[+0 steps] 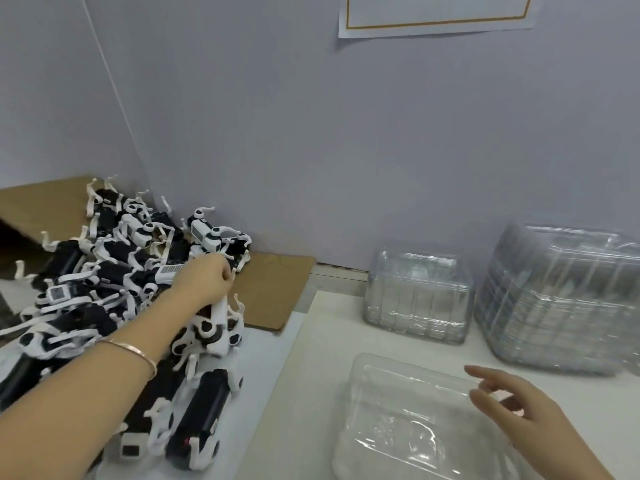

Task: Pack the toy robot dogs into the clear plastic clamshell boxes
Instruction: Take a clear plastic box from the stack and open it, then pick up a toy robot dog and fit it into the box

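Clutter first. The pile of toy robot dogs (114, 268), black and white, legs tangled, lies left of and behind the left fingers (224, 268) and spreads toward the desk corner over a cardboard sheet (273, 289). A white dog (207, 237) sits on top of the pile just beyond those fingers. Another white dog (218, 327) lies right under the wrist, and a black dog (204, 420) lies nearer us, beside the forearm. Loose legs stick up all round the knuckles, so the approach to any one toy is crowded.

The clear clamshell box (408, 420) lies flat on the desk (322, 375), directly under and left of the right fingers (479, 372). Beyond those fingers stand two stacks of clamshells against the wall (311, 133): a low stack (415, 296) and, to its right, a tall stack (561, 299). A framed paper (436, 15) is stuck high on the wall.

We see the left hand (207, 278) reaching far forward, arm nearly straight and crossing over the pile, back of the hand up, a thin bracelet (135, 351) on the wrist. Its fingers are curled tight at the pile's right edge, with a small white piece at their tips. We cannot tell whether they pinch it.

The right hand (512, 407) hangs above the box's right edge, palm turned left. Its fingers are spread and loosely extended and hold nothing. We cannot tell whether they touch the plastic.
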`<state>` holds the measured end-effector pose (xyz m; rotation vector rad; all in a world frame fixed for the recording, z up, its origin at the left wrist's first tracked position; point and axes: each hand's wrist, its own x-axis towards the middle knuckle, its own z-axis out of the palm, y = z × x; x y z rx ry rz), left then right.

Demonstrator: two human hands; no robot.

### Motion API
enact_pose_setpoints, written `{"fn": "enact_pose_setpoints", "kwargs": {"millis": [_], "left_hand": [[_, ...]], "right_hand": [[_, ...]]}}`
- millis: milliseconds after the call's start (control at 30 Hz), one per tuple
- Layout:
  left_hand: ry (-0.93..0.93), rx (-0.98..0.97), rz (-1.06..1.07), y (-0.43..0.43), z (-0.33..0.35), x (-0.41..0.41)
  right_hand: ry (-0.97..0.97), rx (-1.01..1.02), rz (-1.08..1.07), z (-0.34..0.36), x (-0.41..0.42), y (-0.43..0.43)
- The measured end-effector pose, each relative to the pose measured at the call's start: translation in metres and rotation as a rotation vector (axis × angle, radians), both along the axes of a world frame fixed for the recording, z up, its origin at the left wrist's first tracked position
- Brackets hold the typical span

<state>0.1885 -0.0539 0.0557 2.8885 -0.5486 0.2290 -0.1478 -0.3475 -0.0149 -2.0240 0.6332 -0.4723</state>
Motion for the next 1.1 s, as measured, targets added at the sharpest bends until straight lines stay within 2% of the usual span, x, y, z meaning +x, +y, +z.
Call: {"fn": "enact_pose_setpoints", "kwargs": {"millis": [67, 167, 233, 300, 367, 433, 500, 600, 700, 800, 900, 1000, 1100], "left_hand": [[-0.128, -0.163, 0.015, 0.003, 0.015, 0.001], [-0.29, -0.574, 0.069, -0.003, 0.042, -0.01], [-0.298, -0.858, 0.102, -0.02, 0.055, -0.029], [-0.175, -1.15, 0.085, -0.046, 0.058, -0.052], [0.062, -1.488, 0.06, -0.075, 0.05, -0.078], [0.339, -1.786, 0.104, -0.104, 0.038, -0.109], [0.518, -1.955, 0.131, -0.129, 0.02, -0.138], [0.52, -1.933, -0.041, -0.156, -0.007, -0.177], [0.362, -1.681, -0.297, -0.165, -0.029, -0.2], [0.234, -1.401, -0.512, -0.165, -0.039, -0.212], [0.114, -1.219, -0.767, -0.159, -0.038, -0.214], [0.356, -1.252, -0.841, -0.149, -0.029, -0.206], [0.493, -1.392, -0.671, -0.141, -0.025, -0.188]], "right_hand": [[-0.034, -0.013, -0.026, 0.004, 0.001, 0.0], [-0.086, -0.036, -0.044, 0.015, 0.005, 0.007], [-0.175, -0.119, -0.076, 0.026, 0.012, 0.018], [-0.343, -0.115, -0.085, 0.041, 0.022, 0.034], [-0.47, -0.076, -0.046, 0.055, 0.032, 0.052], [-0.537, 0.061, 0.01, 0.066, 0.043, 0.071], [-0.562, 0.279, 0.059, 0.071, 0.052, 0.088], [-0.559, 0.548, 0.07, 0.073, 0.059, 0.095], [-0.609, 0.694, -0.017, 0.075, 0.056, 0.078], [-0.613, 0.698, -0.084, 0.075, 0.051, 0.059], [-0.619, 0.669, -0.059, 0.071, 0.051, 0.049], [-0.501, 0.556, -0.11, 0.064, 0.053, 0.043], [-0.391, 0.523, -0.035, 0.063, 0.051, 0.038]]}}
